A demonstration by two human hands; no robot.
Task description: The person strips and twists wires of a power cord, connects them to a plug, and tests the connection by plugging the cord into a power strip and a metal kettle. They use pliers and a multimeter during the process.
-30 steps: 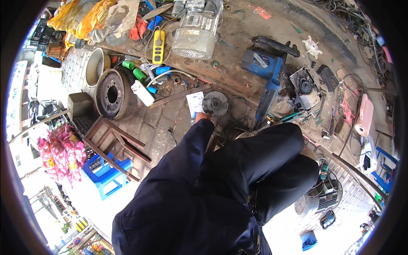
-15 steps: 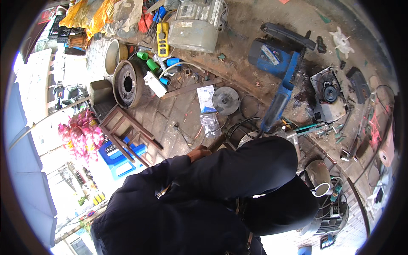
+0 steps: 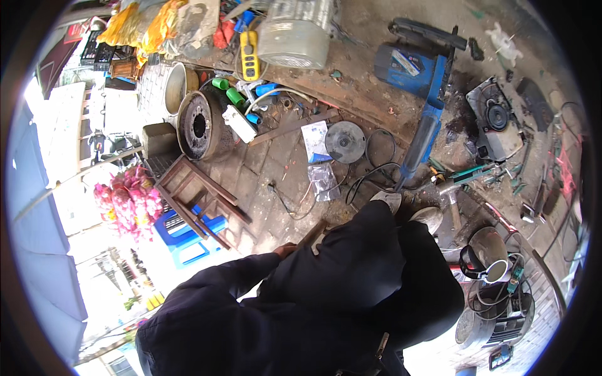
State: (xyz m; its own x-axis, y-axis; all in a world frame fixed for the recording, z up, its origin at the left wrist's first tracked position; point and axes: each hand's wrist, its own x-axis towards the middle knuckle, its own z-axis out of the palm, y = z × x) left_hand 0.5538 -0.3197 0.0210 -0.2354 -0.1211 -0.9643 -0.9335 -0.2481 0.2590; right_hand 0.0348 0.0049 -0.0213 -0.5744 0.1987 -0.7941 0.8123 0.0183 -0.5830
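A wooden frame (image 3: 210, 180) lies to the left; ahead, a grey disc (image 3: 345, 142), then a clear packet (image 3: 323, 182). A brown bar (image 3: 311, 234) shows beside the thigh (image 3: 338, 266) — the left hand (image 3: 285, 250), partly hidden, just by it, grip impossible to tell — and the right hand is out of view.

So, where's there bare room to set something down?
Mostly bare paving lies between the dark wooden frame and the silver packet, though a thin cord trails there. Another, scrap-dotted patch separates the grey motor and the blue power tool. It is crowded around the green cups and right of that tool.
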